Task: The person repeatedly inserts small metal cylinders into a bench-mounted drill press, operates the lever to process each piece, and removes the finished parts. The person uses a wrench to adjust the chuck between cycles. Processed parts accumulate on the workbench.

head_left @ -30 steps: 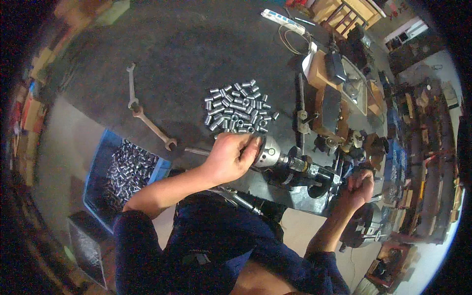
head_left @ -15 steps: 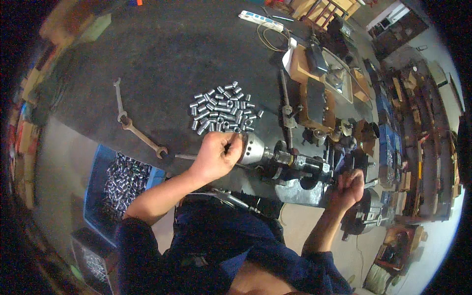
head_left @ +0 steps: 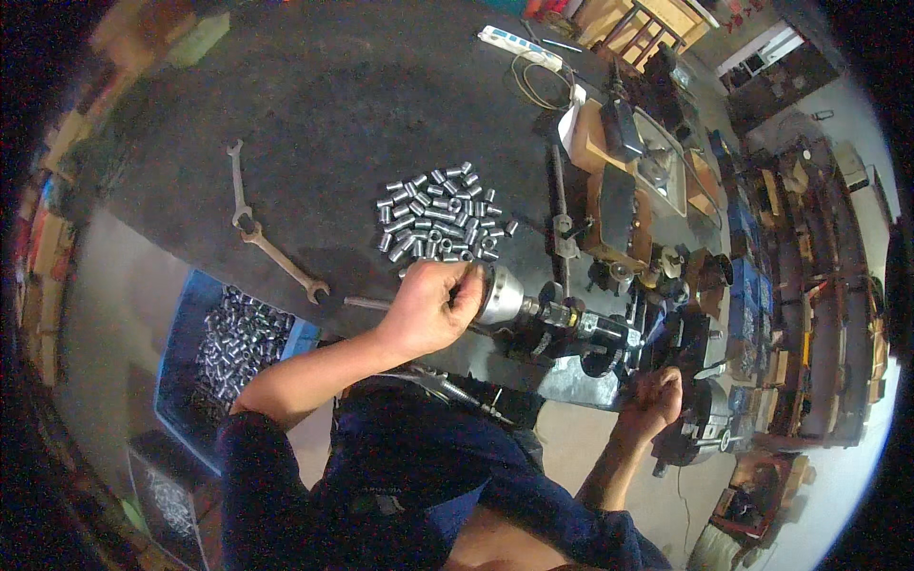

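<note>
A silver cone-shaped chuck (head_left: 503, 293) sits at the left end of a small bench machine (head_left: 595, 328) with a dark shaft and round parts. My left hand (head_left: 428, 306) is closed right at the chuck's left face; its curled fingers hide whatever they hold. A thin metal rod (head_left: 367, 303) shows to the left of this hand; whether the hand touches it I cannot tell. Near the machine's right end my right hand (head_left: 652, 402) is curled closed, with what is inside hidden. Beyond the left hand lies a pile of short shiny metal sleeves (head_left: 443, 214).
Two open-end wrenches (head_left: 276, 262) lie end to end on the dark table (head_left: 314, 105). A blue bin (head_left: 176, 371) of metal sleeves stands below the table's left edge. A long bar tool (head_left: 560, 205), cardboard boxes (head_left: 609, 228) and a power strip (head_left: 519, 46) are farther right.
My right hand has come nearer to me and slightly left. My left hand stays at the chuck. Dark holes seen on the chuck's side no longer show. The whole view has shifted a little.
</note>
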Available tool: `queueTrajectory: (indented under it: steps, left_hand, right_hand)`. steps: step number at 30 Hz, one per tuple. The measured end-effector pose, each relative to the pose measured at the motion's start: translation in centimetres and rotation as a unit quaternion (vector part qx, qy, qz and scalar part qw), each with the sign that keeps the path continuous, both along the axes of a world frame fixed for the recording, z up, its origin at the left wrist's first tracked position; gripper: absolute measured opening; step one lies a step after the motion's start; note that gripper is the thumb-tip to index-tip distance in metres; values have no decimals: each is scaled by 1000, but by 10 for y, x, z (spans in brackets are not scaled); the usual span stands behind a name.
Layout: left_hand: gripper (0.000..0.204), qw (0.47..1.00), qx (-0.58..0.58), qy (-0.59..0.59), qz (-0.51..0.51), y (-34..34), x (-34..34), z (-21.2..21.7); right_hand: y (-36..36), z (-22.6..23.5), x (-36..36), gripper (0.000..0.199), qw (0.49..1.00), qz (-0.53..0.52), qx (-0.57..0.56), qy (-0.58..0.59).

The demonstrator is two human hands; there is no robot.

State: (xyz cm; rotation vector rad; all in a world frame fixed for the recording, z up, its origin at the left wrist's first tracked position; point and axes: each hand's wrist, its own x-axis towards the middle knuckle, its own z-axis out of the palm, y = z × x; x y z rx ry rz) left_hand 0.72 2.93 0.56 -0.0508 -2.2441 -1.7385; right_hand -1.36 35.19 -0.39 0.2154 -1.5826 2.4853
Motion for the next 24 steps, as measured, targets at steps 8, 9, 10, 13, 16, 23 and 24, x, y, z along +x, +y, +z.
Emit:
queueTrajectory:
  steps: [8, 9, 10, 13, 16, 23, 24]
  left_hand:
    - [30, 1000, 5, 12, 21, 2, -3, 1]
    - [30, 999, -8, 25, 20, 2, -6, 0]
    - [30, 999, -21, 35, 22, 1, -7, -1]
    - [34, 999, -34, 33, 23, -5, -6, 2]
    - [40, 999, -34, 4, 19, -10, -6, -5]
    - [40, 984, -137, 71, 84, 2, 4, -1]
    - [38, 980, -152, 81, 97, 5, 3, -4]
  right_hand:
    - [2, -26, 8, 25, 997, -38, 54, -45]
    - [4, -28, 8, 25, 996, -40, 46, -68]
    - [1, -22, 5, 31, 992, -62, 36, -104]
    - [-2, -10, 1, 30, 996, -37, 27, -73]
    - [-1, 3, -7, 30, 998, -9, 48, -27]
    - [-22, 34, -30, 30, 998, -30, 60, 12]
    - [-19, 31, -32, 30, 998, -27, 58, 12]
